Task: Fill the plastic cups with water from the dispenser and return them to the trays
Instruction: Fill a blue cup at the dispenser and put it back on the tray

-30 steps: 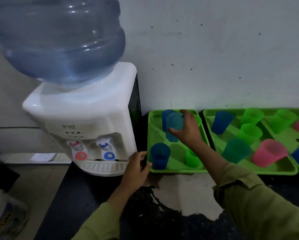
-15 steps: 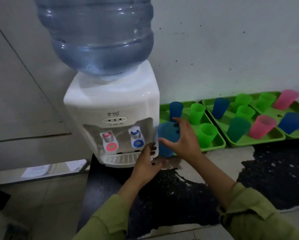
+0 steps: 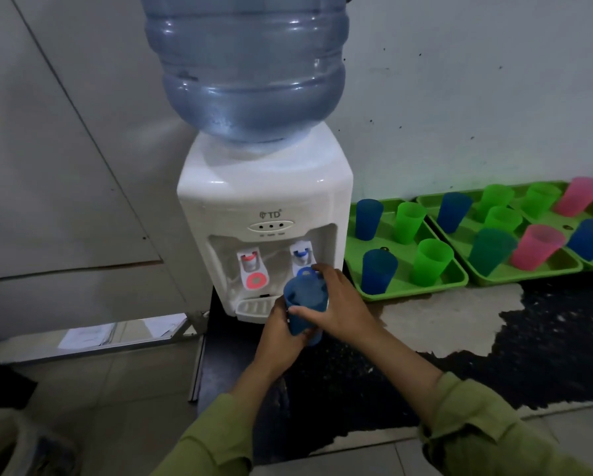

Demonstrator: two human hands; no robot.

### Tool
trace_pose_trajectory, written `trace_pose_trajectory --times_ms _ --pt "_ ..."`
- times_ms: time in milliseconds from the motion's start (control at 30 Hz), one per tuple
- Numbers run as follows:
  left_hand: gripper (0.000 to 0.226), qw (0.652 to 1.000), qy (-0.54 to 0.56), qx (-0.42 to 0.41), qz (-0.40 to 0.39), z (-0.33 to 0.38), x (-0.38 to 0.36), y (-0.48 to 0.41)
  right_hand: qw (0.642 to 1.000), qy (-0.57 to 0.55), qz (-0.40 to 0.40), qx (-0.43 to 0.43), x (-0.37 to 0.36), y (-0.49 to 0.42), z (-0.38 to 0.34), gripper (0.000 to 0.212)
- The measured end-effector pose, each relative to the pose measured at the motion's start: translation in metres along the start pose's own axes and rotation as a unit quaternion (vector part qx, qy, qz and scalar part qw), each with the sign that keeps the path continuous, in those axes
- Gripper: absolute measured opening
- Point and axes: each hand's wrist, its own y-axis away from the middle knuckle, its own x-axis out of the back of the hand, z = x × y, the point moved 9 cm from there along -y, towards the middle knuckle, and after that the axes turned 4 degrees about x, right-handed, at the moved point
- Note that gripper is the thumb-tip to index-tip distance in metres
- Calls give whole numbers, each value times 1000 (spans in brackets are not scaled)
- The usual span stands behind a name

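Cup in hand: a blue plastic cup [image 3: 305, 298] is held just in front of the blue tap [image 3: 302, 255] of the dispenser [image 3: 264, 187], above the right end of the drip tray [image 3: 253, 307], with its mouth tipped toward the camera.
Right hand: the right hand [image 3: 343, 304] is curled round the cup's upper wall, with the thumb laid across the near side.
Left hand: the left hand [image 3: 281, 333] is wrapped round the lower wall from the left and below.
Contents: no water can be made out inside; the cup is judged unfilled.
Handling: the cup is judged light and thin-walled and likely to flex if squeezed. Once filled it is expected to be heavier, apt to slosh, and slippery where wet.
Best hold: the middle of the wall is favoured, with the rim kept clear for the spout and the base supported.
Trays: two green trays [image 3: 408, 292] [image 3: 528, 273] lie to the right of the dispenser. Blue, green and pink cups stand upright in them.
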Motion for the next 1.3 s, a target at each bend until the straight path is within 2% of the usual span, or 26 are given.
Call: trace_pose_trajectory --times_ms 67,167,233,333,467,667,833,1033,1200,1300 --pt "59 1000 -8 27 11 -13 14 3 1000 -13 -10 -11 -9 -4 -1 74" --pt "53 996 -47 64 43 -31 36 6 999 -19 -12 -23 -22 -7 0 49" --pt "55 991 -77 88 68 -43 49 7 999 -4 -31 -28 -33 -8 1 43" --pt "59 985 -93 107 97 -50 64 6 998 2 -56 -31 -51 -6 1 43" --pt "77 985 -81 103 109 -42 75 -2 998 -16 -52 -39 -61 -8 0 45" --pt "66 988 -72 81 108 -39 85 -24 998 -27 -32 -44 -61 -19 -2 41" --pt "60 989 -90 57 101 -40 83 -38 997 -18 -48 -56 -69 -21 5 40" --pt "66 989 -103 37 101 -37 82 -43 995 -8 -67 -71 -81 -16 14 40" --pt "65 989 -98 41 102 -37 83 -45 999 20 -9 -35 -63 -27 -2 34" --pt "63 990 -93 57 95 -39 84 -48 999 24 -18 -27 -59 -43 -13 32"
